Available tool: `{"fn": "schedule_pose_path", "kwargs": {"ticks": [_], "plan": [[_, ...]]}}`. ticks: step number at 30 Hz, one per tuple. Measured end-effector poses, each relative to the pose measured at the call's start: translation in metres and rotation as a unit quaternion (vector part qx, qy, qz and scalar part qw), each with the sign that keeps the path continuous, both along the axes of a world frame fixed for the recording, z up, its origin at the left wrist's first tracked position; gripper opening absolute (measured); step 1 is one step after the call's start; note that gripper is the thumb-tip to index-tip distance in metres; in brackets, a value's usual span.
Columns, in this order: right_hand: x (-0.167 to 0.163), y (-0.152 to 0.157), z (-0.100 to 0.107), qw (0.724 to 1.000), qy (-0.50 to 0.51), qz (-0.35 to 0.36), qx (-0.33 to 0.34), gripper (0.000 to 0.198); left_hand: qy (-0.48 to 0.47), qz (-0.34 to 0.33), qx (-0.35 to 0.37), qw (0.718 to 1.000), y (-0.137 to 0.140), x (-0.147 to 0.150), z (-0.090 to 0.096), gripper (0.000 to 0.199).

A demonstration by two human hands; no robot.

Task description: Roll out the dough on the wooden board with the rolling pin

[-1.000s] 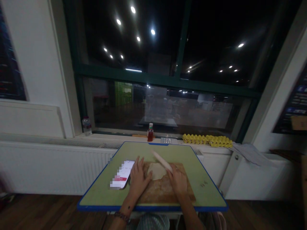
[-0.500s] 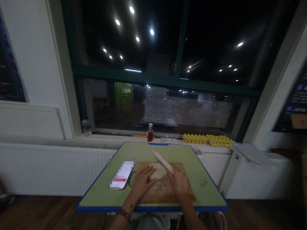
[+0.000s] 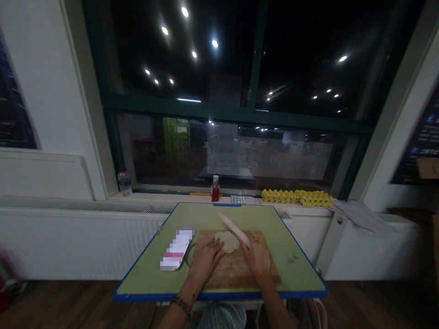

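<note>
"What's the board point(image 3: 236, 274) made of?"

"Wood, matt and patchy; the dough point(image 3: 229, 243) on it looks matt and smooth."

"And the rolling pin point(image 3: 234, 229), at the board's twelve o'clock?"

"Smooth pale wood — dull. The table's rim point(image 3: 240, 295), at six, is smooth blue plastic."

"The bottle point(image 3: 215, 193) beyond, between eleven and twelve?"

"Glossy — glass or plastic, too dim to tell. The cloth point(image 3: 360, 217) at two is matt, rumpled."
</note>
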State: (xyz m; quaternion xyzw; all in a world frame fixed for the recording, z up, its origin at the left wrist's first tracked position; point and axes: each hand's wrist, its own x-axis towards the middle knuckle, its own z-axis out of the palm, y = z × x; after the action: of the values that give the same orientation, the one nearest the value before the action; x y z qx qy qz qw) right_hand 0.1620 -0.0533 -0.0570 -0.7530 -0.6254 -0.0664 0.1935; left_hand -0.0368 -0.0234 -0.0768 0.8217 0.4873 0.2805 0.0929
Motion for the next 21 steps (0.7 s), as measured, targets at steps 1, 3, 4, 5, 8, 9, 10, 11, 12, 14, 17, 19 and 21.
{"fn": "schedule_pose_path", "kwargs": {"ticks": [1, 3, 4, 5, 8, 9, 10, 11, 12, 14, 17, 19, 21], "plan": [[0.0001, 0.0002, 0.0, 1.0, 0.002, -0.001, -0.002, 0.035, -0.001, 0.003, 0.0, 1.0, -0.0008, 0.0001, 0.0008, 0.034], [0.0005, 0.0002, 0.0, 1.0, 0.004, 0.001, -0.005, 0.035, -0.005, 0.005, -0.001, 1.0, -0.0017, -0.0003, 0.0018, 0.033], [0.0007, 0.0, 0.0001, 1.0, 0.004, 0.003, -0.004, 0.035, -0.006, 0.005, -0.002, 1.0, -0.0017, -0.0007, 0.002, 0.034], [0.0009, -0.0003, 0.0001, 1.0, 0.004, 0.006, -0.002, 0.035, -0.007, 0.003, -0.002, 1.0, -0.0015, -0.0011, 0.0018, 0.034], [0.0013, -0.0013, -0.0003, 1.0, 0.005, 0.009, 0.008, 0.035, -0.008, -0.002, -0.006, 1.0, 0.0, -0.0026, 0.0008, 0.036], [0.0014, -0.0014, -0.0006, 1.0, 0.004, 0.008, 0.01, 0.035, -0.007, -0.002, -0.009, 1.0, 0.0005, -0.003, 0.0007, 0.037], [0.0013, -0.0014, -0.001, 1.0, 0.003, 0.007, 0.011, 0.035, -0.006, -0.001, -0.012, 1.0, 0.0009, -0.0034, 0.0008, 0.039], [0.0012, -0.0012, -0.0014, 1.0, 0.001, 0.005, 0.013, 0.035, -0.006, -0.001, -0.016, 1.0, 0.0011, -0.0036, 0.001, 0.04], [0.0011, -0.0008, -0.0017, 1.0, -0.001, 0.003, 0.014, 0.035, -0.006, 0.0, -0.019, 1.0, 0.0012, -0.0038, 0.0012, 0.04], [0.0009, -0.0001, -0.0021, 1.0, -0.002, 0.001, 0.015, 0.035, -0.008, 0.0, -0.02, 1.0, 0.0013, -0.0038, 0.0011, 0.04], [0.0011, 0.0007, -0.0017, 1.0, 0.007, 0.002, 0.011, 0.034, -0.021, 0.002, -0.023, 1.0, 0.0017, -0.0032, -0.0009, 0.039], [0.0013, 0.0005, -0.001, 1.0, 0.011, 0.004, 0.007, 0.033, -0.03, 0.005, -0.025, 0.999, 0.002, -0.0028, -0.0024, 0.037], [0.0014, 0.0001, -0.0004, 1.0, 0.011, 0.007, 0.006, 0.034, -0.034, 0.003, -0.024, 0.999, 0.002, -0.0024, -0.0029, 0.036]]}}
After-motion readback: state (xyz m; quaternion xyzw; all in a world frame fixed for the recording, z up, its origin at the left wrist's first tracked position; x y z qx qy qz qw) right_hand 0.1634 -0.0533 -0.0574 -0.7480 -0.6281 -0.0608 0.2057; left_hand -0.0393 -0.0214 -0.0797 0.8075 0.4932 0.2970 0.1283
